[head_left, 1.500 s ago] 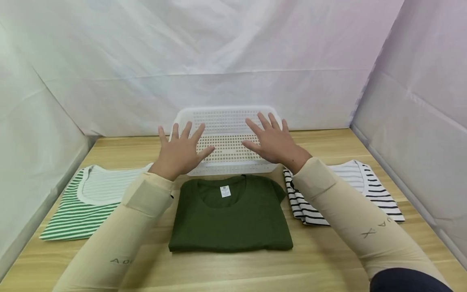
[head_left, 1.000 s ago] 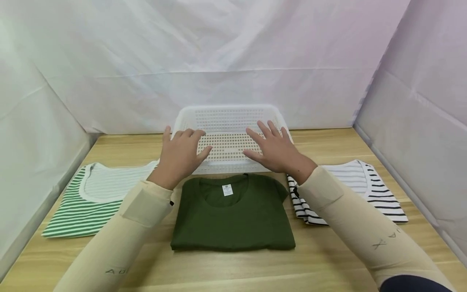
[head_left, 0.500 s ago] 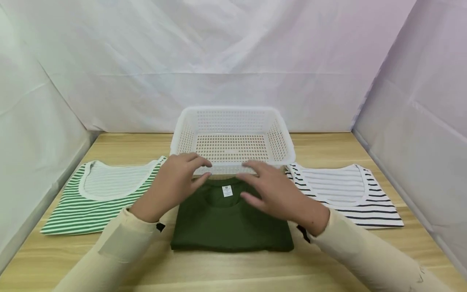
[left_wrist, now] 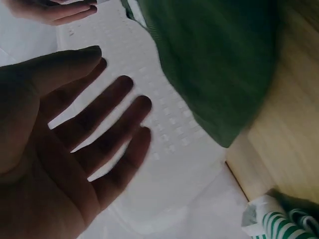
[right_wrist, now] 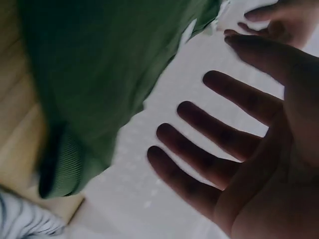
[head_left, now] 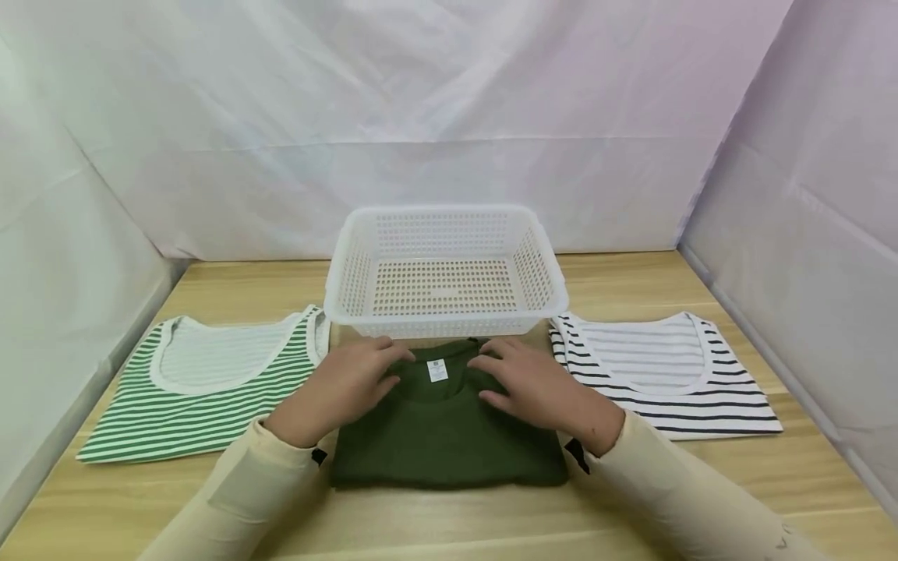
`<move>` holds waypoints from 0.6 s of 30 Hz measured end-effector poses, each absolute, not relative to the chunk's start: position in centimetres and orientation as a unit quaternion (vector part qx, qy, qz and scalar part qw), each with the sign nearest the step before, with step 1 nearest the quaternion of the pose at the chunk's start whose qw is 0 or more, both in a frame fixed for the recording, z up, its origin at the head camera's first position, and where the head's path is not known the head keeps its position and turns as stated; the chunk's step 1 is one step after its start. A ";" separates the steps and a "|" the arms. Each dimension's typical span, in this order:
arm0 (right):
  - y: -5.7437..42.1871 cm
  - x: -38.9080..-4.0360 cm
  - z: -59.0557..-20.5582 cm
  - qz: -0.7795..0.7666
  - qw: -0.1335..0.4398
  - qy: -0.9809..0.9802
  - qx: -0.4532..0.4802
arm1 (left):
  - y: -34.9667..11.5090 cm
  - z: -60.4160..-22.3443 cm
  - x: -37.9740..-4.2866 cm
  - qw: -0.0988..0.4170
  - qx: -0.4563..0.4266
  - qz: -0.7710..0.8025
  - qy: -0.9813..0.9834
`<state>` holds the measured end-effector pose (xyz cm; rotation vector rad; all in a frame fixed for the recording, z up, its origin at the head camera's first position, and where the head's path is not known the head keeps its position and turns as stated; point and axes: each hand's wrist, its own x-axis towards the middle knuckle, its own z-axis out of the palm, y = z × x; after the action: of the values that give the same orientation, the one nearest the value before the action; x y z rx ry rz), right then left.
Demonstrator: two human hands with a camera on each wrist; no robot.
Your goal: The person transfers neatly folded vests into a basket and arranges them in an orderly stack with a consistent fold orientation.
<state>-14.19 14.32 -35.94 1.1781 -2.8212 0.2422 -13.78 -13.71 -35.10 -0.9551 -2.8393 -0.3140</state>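
Note:
A folded dark green T-shirt (head_left: 449, 436) with a white neck label (head_left: 437, 370) lies on the table, between my hands. My left hand (head_left: 337, 389) hovers over its far left corner, and my right hand (head_left: 543, 386) over its far right corner. In the left wrist view the left hand (left_wrist: 75, 134) has its fingers spread and slightly bent, with nothing in them. The right wrist view shows the right hand (right_wrist: 249, 134) likewise, apart from the green cloth (right_wrist: 99, 64). Whether any fingertip touches the shirt is hard to tell in the head view.
Behind the shirt stands a white perforated plastic basket (head_left: 445, 319) with nothing in it. A folded green-striped shirt (head_left: 203, 421) lies to the left, a folded black-striped shirt (head_left: 673, 413) to the right. White cloth walls (head_left: 435, 93) enclose the wooden table (head_left: 449, 530) behind and at both sides.
Both hands have come down and back from above the basket to the far corners of the green T-shirt, their fingers less spread than before. The shirts and basket have stayed in place.

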 end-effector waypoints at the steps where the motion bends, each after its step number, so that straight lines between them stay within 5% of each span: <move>1: 14.5 -14.5 -36.2 0.075 0.031 -0.923 0.377 | -13.8 -35.3 -13.7 0.053 -0.312 -0.099 -0.943; 8: 15.6 -15.9 -37.1 0.068 -0.038 -0.949 0.306 | -14.8 -36.2 -13.7 0.036 -0.305 -0.065 -0.950; 18: 16.4 -17.0 -37.8 0.087 -0.056 -0.953 0.285 | -15.6 -37.0 -14.7 -0.001 -0.259 -0.062 -0.964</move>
<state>-16.96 16.43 -37.79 0.9274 -3.1051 0.2834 -14.73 -15.63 -36.96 -0.8151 -3.0291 -0.1942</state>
